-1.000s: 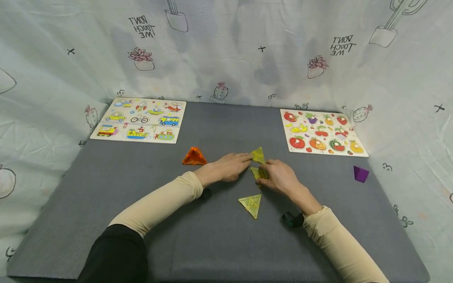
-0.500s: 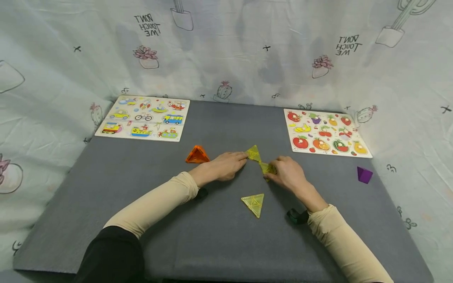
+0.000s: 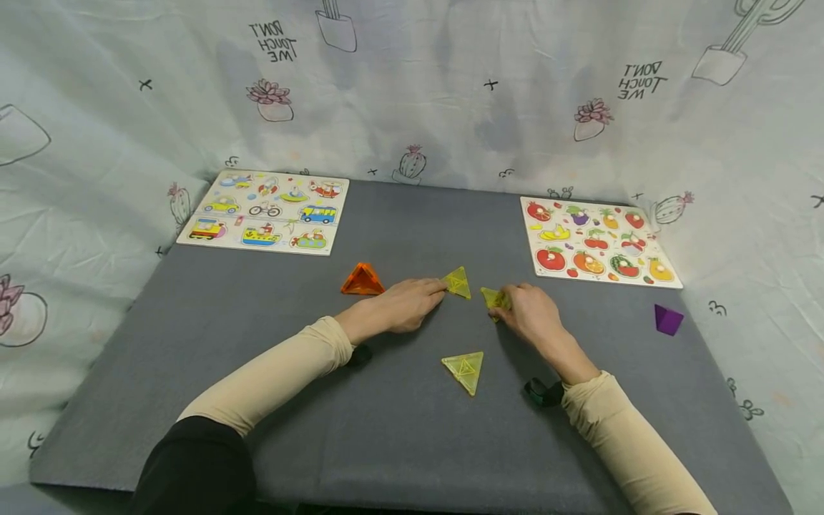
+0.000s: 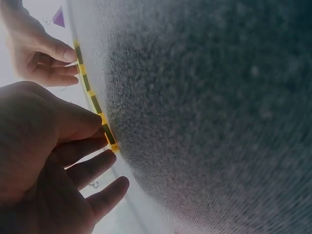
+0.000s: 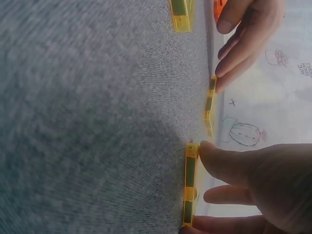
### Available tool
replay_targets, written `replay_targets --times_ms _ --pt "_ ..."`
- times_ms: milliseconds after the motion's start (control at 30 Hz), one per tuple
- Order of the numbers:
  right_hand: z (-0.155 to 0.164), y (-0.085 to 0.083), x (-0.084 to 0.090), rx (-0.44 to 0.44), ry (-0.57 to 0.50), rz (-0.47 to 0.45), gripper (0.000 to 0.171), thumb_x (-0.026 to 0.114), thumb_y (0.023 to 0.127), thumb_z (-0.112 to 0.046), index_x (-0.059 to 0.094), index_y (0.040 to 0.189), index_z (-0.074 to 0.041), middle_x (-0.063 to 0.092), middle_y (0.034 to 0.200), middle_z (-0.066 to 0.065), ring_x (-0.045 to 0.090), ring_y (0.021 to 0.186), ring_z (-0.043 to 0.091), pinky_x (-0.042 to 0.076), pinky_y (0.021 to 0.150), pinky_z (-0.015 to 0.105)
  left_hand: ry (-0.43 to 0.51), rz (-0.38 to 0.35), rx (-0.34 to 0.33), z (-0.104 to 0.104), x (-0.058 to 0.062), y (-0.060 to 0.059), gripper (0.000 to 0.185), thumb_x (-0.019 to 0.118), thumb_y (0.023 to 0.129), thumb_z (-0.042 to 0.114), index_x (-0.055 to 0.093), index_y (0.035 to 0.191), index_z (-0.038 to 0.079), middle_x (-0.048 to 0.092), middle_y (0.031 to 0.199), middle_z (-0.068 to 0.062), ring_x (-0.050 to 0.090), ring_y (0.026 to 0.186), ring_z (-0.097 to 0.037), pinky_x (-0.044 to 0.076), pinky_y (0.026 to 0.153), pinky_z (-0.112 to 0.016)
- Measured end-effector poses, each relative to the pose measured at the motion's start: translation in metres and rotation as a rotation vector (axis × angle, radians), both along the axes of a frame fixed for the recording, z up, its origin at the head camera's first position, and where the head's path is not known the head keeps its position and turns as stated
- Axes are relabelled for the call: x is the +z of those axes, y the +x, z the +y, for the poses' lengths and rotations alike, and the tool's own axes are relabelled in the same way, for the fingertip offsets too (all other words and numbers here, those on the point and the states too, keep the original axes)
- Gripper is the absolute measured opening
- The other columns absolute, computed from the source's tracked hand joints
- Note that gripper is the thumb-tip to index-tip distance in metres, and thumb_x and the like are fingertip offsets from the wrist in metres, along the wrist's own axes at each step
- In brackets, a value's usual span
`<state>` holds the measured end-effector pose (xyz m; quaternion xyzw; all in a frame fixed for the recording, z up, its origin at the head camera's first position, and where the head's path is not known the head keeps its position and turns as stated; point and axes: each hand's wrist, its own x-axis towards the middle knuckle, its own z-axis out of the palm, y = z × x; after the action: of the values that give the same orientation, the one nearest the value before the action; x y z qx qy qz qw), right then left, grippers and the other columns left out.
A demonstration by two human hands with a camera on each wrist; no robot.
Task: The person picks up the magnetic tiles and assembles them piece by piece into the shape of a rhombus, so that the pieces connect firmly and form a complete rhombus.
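Lying on the grey mat point(image 3: 399, 429) are three yellow triangle tiles point(image 3: 458, 283) point(image 3: 494, 298) point(image 3: 465, 369), one orange pyramid point(image 3: 363, 280), one purple pyramid point(image 3: 667, 319), and two picture puzzle boards point(image 3: 267, 212) point(image 3: 599, 242).

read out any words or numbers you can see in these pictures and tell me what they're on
"DON'T TOUCH ME", mirrored, on the curtain, upper left.
"DON'T TOUCH ME", mirrored, on the curtain again, upper right.
The two puzzle boards show only pictures; any lettering is too small to read.
Nothing readable on the triangle tiles.
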<state>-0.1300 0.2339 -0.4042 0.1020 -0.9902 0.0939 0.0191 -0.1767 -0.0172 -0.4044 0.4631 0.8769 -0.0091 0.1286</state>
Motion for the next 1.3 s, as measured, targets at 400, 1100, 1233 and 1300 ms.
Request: replay_targets --times_ms 400,1100,1233,1300 --pt "0.002 0.001 0.001 -0.066 0.018 0.048 0.044 0.08 0.08 -0.036 0.07 0.099 0.003 0.067 0.078 0.019 0.063 0.067 0.036 0.05 0.057 0.048 0.021 0.012 -0.015 -0.002 0.001 0.006 0.044 0.039 0.105 0.012 0.04 0.148 0.004 0.033 0.159 -0.011 0.033 0.147 -0.026 0.032 0.118 -0.041" --pt "0.005 -0.006 0.003 -0.112 -0.266 0.101 0.029 0.071 0.085 -0.004 0.067 0.111 0.005 0.055 0.099 0.025 0.058 0.078 0.036 0.048 0.067 0.051 0.013 0.018 -0.052 0.0 0.003 0.014 0.042 0.038 0.106 0.013 0.043 0.147 0.006 0.037 0.157 -0.01 0.037 0.145 -0.026 0.036 0.115 -0.041" --pt "0.004 -0.008 0.002 -0.093 -0.245 0.135 0.025 0.071 0.084 -0.006 0.069 0.106 0.005 0.062 0.086 0.021 0.059 0.072 0.032 0.047 0.062 0.045 -0.003 0.031 -0.052 0.001 0.003 0.015 0.042 0.038 0.106 0.014 0.043 0.147 0.007 0.037 0.157 -0.008 0.036 0.145 -0.025 0.037 0.115 -0.041" --pt "0.003 -0.009 0.001 -0.084 -0.239 0.141 0.024 0.071 0.085 -0.008 0.069 0.105 0.004 0.065 0.079 0.018 0.06 0.068 0.029 0.047 0.059 0.043 -0.003 0.033 -0.05 0.001 0.003 0.015 0.042 0.038 0.106 0.014 0.044 0.147 0.008 0.038 0.156 -0.007 0.037 0.144 -0.024 0.038 0.114 -0.041"
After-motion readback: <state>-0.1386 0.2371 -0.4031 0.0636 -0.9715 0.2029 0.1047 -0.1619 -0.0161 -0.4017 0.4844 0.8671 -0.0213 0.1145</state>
